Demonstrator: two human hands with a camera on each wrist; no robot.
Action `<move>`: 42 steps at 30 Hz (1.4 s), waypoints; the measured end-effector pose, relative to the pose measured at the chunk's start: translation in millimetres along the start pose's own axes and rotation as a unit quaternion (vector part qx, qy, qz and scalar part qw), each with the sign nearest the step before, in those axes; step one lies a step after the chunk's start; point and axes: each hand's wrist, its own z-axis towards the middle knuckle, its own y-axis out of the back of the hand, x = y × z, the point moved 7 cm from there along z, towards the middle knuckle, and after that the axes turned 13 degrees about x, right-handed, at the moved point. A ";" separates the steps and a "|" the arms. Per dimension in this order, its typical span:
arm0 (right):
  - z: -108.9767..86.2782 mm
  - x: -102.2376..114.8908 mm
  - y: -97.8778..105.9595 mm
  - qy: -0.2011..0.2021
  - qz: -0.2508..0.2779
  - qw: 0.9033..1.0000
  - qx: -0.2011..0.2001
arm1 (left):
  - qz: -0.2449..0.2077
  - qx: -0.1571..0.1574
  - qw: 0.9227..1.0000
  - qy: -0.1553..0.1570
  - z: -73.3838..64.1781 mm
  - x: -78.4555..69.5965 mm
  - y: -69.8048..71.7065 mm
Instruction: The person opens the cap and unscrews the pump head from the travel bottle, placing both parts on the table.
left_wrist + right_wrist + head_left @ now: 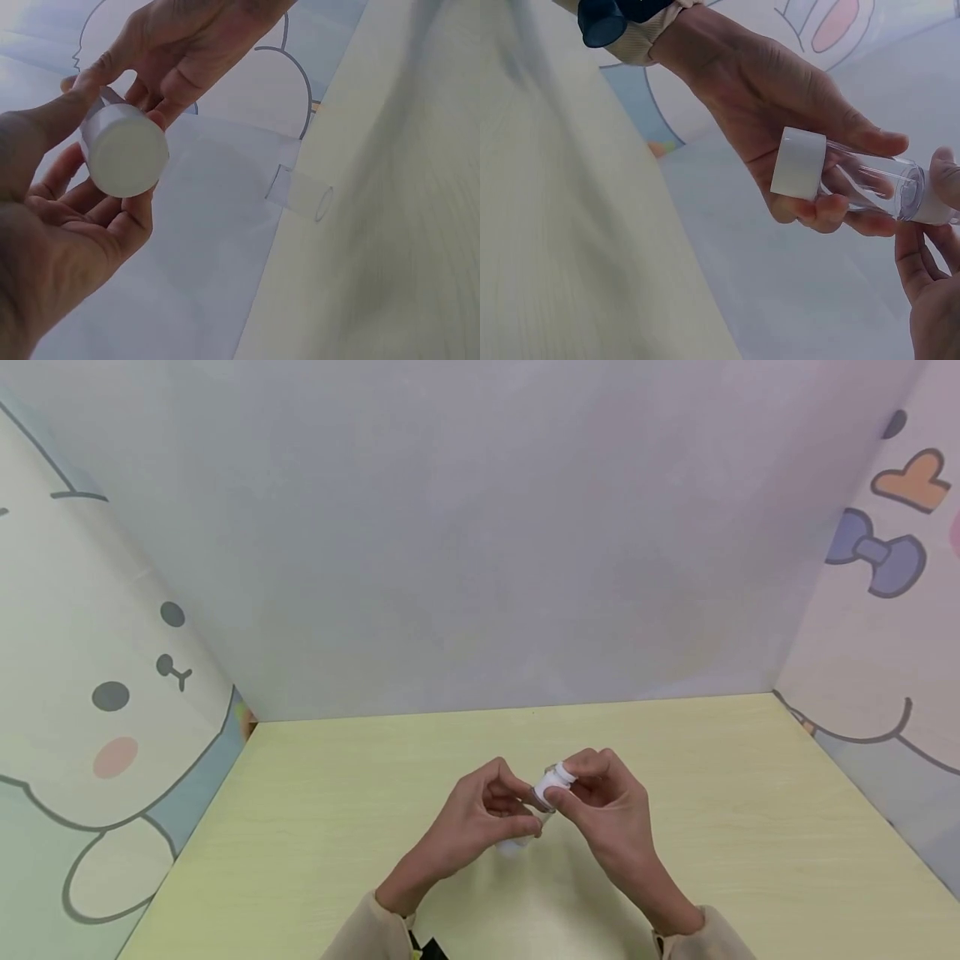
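A small clear bottle (862, 180) with a white base (799, 163) and a white collar (553, 783) is held tilted between both hands, above the table. My left hand (476, 821) grips the clear body, with thumb and fingers curled around it. The white collar end is pinched between thumb and fingers of my right hand (615, 818). In the left wrist view the round white base (129, 154) faces the camera and hides most of the bottle.
A clear, open-looking cylinder (300, 193) stands on the pale wooden table (337, 827) in the left wrist view. A plain back wall (480, 543) and cartoon-printed side panels (112, 635) enclose the table.
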 end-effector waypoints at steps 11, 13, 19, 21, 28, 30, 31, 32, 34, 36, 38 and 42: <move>-2.7 5.0 -6.5 0.082 0.058 0.994 0.034 | -0.115 0.056 0.992 -0.014 5.1 10.8 -6.6; -3.1 3.8 -5.8 0.076 0.055 0.995 0.032 | -0.112 0.048 0.992 -0.011 5.8 11.9 -6.3; -3.5 -2.1 -2.0 0.012 -0.019 1.000 0.008 | -0.016 -0.054 0.998 0.038 4.8 9.5 0.0; -2.7 -2.1 -2.2 0.000 -0.047 0.999 0.004 | 0.030 -0.089 0.994 0.049 2.8 7.0 1.8; 1.4 -0.8 -1.9 -0.045 -0.132 0.990 -0.006 | 0.258 -0.188 0.948 0.003 -4.4 -11.6 -3.7; 2.3 -0.5 -1.4 -0.057 -0.145 0.988 0.000 | 0.340 -0.208 0.916 -0.037 -6.0 -19.4 -9.3; 2.6 -0.3 -1.1 -0.062 -0.149 0.987 0.004 | 0.376 -0.216 0.899 -0.058 -6.9 -23.3 -12.3; 2.9 -0.3 -0.8 -0.068 -0.153 0.986 0.008 | 0.407 -0.223 0.882 -0.078 -7.8 -26.4 -15.2; 3.2 -0.7 -0.1 -0.080 -0.158 0.984 0.014 | 0.461 -0.233 0.850 -0.104 -9.6 -31.3 -20.1; 3.2 -1.2 0.3 -0.093 -0.160 0.982 0.018 | 0.504 -0.241 0.821 -0.117 -11.1 -34.6 -23.5; 3.0 -1.3 0.6 -0.106 -0.161 0.981 0.022 | 0.541 -0.246 0.794 -0.123 -12.4 -37.0 -26.5; 2.3 -1.1 0.9 -0.125 -0.150 0.980 0.029 | 0.593 -0.246 0.755 -0.136 -13.8 -40.6 -31.3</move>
